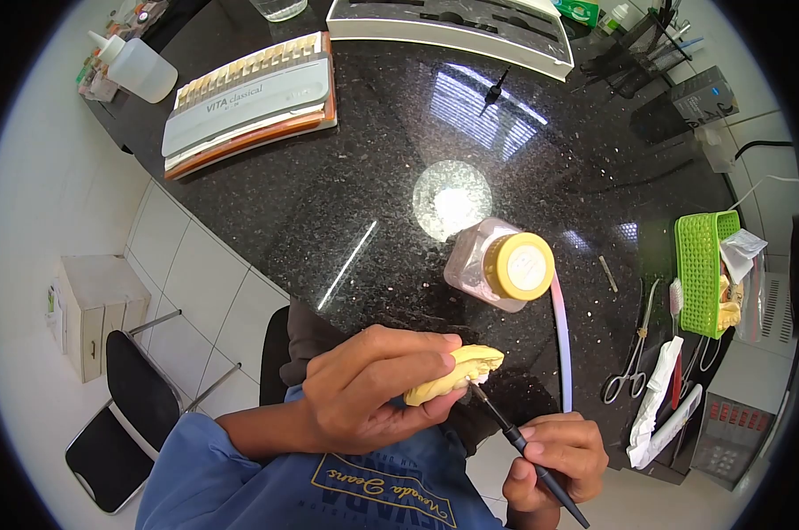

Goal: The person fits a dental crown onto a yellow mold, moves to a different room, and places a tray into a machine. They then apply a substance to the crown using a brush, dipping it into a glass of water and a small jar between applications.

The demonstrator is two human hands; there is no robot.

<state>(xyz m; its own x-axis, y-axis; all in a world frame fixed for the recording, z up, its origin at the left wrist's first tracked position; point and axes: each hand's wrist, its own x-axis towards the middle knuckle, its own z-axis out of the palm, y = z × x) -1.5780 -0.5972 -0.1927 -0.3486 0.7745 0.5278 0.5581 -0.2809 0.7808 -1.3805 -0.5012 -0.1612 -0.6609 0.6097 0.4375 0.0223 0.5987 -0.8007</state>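
My left hand (377, 384) grips a yellow dental plaster model (439, 380) between thumb and fingers, just over the table's near edge. Small white tooth shapes show along the model's right side. In my right hand (559, 459) is a slim black-handled brush (519, 439), held like a pen. Its tip touches the model near the white part; the bristles are too small to make out. Just beyond the model stands a clear jar (475, 265) with a yellow lid (528, 265) and pinkish contents.
A tooth shade guide (249, 102) and a squeeze bottle (139, 69) lie at the far left. At the back is a white tray (452, 40). On the right are a green basket (700, 274), scissor-handled forceps (629, 367) and a pinkish-blue strip (563, 344).
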